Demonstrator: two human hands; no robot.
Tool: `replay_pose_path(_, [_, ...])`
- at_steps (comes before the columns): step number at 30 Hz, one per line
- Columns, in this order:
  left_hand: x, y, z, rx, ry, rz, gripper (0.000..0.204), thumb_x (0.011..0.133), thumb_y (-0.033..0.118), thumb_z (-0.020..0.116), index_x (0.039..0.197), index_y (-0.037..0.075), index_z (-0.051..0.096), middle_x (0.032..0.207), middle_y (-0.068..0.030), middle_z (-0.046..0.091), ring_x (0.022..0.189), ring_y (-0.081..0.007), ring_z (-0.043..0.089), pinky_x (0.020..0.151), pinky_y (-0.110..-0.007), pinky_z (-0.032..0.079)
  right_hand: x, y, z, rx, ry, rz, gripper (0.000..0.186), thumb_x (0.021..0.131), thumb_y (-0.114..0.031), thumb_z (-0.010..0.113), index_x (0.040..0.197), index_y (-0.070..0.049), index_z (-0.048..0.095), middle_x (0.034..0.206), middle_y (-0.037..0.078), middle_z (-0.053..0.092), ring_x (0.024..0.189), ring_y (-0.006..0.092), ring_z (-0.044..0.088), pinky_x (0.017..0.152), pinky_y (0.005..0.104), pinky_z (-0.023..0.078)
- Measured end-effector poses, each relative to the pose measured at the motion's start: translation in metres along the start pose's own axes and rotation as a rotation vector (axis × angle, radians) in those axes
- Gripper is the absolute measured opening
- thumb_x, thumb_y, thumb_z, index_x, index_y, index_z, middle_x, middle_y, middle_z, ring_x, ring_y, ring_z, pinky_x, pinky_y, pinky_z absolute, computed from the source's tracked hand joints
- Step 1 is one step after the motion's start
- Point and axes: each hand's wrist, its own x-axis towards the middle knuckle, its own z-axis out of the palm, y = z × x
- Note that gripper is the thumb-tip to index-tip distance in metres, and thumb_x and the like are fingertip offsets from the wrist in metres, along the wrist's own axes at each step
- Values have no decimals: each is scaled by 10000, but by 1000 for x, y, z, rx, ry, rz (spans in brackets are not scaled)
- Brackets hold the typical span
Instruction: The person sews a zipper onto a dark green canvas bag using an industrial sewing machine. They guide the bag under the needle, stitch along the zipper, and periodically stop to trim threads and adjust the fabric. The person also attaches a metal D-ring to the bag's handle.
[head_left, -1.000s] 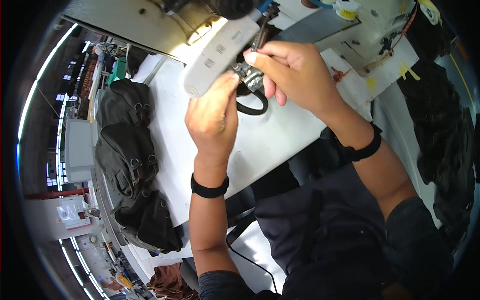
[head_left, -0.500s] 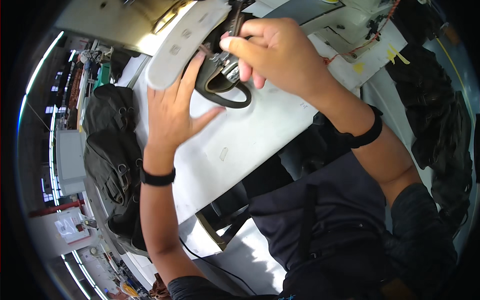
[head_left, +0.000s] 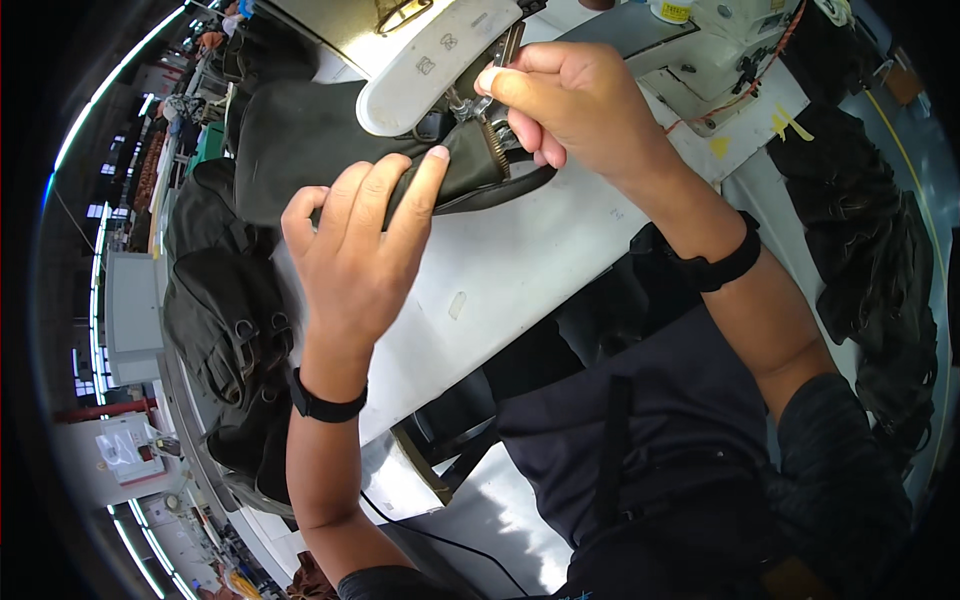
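Observation:
A dark olive fabric bag piece (head_left: 300, 140) lies on the white table under the head of a white sewing machine (head_left: 430, 75). A row of brass-coloured zipper teeth (head_left: 497, 150) shows at its right end, close to the machine's metal foot parts (head_left: 470, 105). My left hand (head_left: 365, 225) rests on the fabric's near edge, fingers spread and pressing down. Beside the foot, my right hand (head_left: 575, 105) is closed, thumb and forefinger pinched at a narrow metal part (head_left: 508, 45). What exactly lies between those fingertips is hidden.
Dark bags (head_left: 225, 320) with metal rings are heaped left of the white table (head_left: 470, 330). More dark fabric pieces (head_left: 860, 210) hang at the right. An orange cord (head_left: 755, 85) runs over the machine bed, and a small white container (head_left: 672, 10) stands at the back.
The olive piece now spreads out to the left beneath the machine head, its zipper end turned toward the foot. My left hand has come down and onto it; my right hand has shifted slightly right.

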Motion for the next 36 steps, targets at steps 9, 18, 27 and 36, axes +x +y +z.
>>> replay_pose_path(9, [-2,16,-21,6,-176,-77,534,837,171,792,1365,195,715,1251,-11,656,1171,-172,615,1022,-423,403,-2,1,5,-43,-5,-10,239,1033,-215,697,923,-9,746,629,-14,633,490,46,530,493,222,437])
replay_pose_path(18, [-31,-39,-86,187,-289,-163,539,842,171,845,1358,132,693,1362,-46,691,1314,-250,622,1174,-469,406,-51,88,4,-286,243,-377,323,1037,-173,521,1236,-39,737,960,86,732,810,135,669,722,329,539])
replay_pose_path(27, [12,-95,-101,41,-171,-108,137,990,136,729,1110,78,760,1143,-73,765,1109,-283,712,1125,-480,477,-47,78,20,66,-210,-294,340,935,-69,587,1230,-7,743,1126,72,769,969,149,692,929,295,503])
replay_pose_path(36, [48,-131,-63,-636,-723,-560,290,1060,188,622,1238,-20,719,1113,-103,785,1077,-173,719,962,-312,529,-62,17,1,985,-537,472,675,1104,-624,404,1180,-24,704,987,118,753,833,219,755,814,288,600])
